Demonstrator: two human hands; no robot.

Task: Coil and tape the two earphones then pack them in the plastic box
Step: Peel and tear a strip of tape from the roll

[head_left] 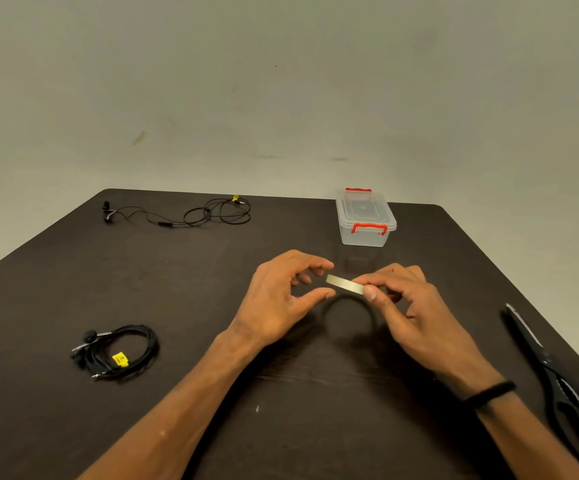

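A coiled black earphone [118, 351] with a yellow tag lies on the dark table at the near left. A second black earphone [191, 213] lies loose and uncoiled at the far left. The clear plastic box [366, 218] with red latches stands closed at the far middle. My right hand [416, 313] pinches a short strip of pale tape [345, 284] by one end, above the table's middle. My left hand [281, 296] hovers just left of the strip's free end, thumb and fingers parted, touching nothing I can see. A dark tape roll [348, 317] lies under my hands.
Black scissors [565, 386] lie along the table's right edge, near my right wrist. The dark table [211, 271] has rounded far corners and meets a pale wall behind.
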